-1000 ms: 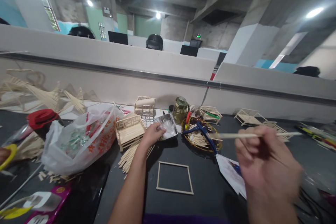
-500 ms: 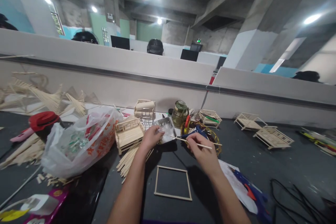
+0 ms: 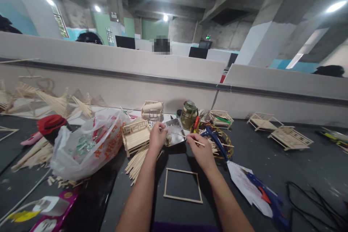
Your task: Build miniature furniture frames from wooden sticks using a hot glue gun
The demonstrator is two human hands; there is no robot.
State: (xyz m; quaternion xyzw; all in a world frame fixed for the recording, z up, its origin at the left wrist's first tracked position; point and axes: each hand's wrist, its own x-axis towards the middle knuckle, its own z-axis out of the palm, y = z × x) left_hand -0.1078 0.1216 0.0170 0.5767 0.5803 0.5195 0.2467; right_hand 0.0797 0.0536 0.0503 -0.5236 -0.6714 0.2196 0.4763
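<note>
In the head view, my right hand (image 3: 199,148) pinches a thin wooden stick (image 3: 200,143). The stick points left, over a small metal tray (image 3: 179,140) holding whitish, see-through material. My left hand (image 3: 158,135) is at the tray's left edge, fingers closed together; whatever is in them is too small to make out. Below both hands, a rectangular frame of wooden sticks (image 3: 183,199) lies flat on the dark table. A pile of loose sticks (image 3: 136,165) lies beside my left forearm, in front of a small wooden bench model (image 3: 137,136).
A white plastic bag (image 3: 89,148) fills the left side. Right of the tray are a green jar (image 3: 189,114) and a wicker basket (image 3: 230,148) with tools. A blue glue gun (image 3: 262,192) lies on paper. Model furniture (image 3: 289,137) and black cable (image 3: 307,203) are farther right.
My right hand has moved left and closer to the tray with the stick. My left hand has drawn its fingers together at the tray's edge. The view has shifted slightly.
</note>
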